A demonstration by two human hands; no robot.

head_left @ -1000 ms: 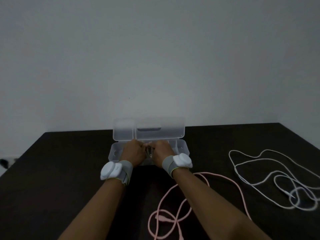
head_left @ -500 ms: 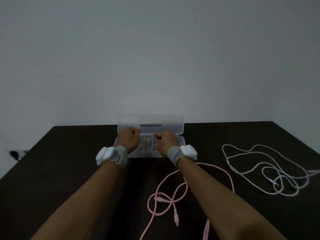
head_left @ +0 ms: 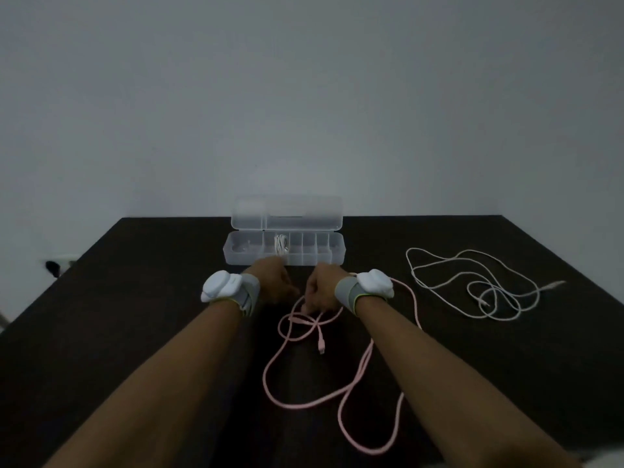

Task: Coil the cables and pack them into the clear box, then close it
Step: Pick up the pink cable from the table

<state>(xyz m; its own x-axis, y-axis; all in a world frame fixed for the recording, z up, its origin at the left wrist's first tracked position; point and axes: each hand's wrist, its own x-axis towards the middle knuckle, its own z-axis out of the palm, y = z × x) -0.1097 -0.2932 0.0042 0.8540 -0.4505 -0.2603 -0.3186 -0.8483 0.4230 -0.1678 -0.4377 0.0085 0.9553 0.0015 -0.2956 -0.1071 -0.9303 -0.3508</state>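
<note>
The clear box (head_left: 329, 256) stands open at the table's far side, its lid upright behind it. A coiled white cable (head_left: 281, 246) lies in one of its compartments. A pink cable (head_left: 354, 376) sprawls in loose loops on the table between my forearms. My right hand (head_left: 322, 290) pinches the pink cable near its upper loop, fingers curled. My left hand (head_left: 275, 285) hovers beside it just in front of the box, fingers loosely curled, holding nothing that I can see. A loose white cable (head_left: 479, 288) lies tangled to the right.
The dark table (head_left: 135, 315) meets a plain wall behind the box. A wall socket with a black plug (head_left: 55, 265) sits off the table's left edge. Both wrists carry white sensor bands.
Both hands have drawn back out of the box toward me, leaving the coiled white cable in its compartment. My right hand has taken hold of the pink cable.
</note>
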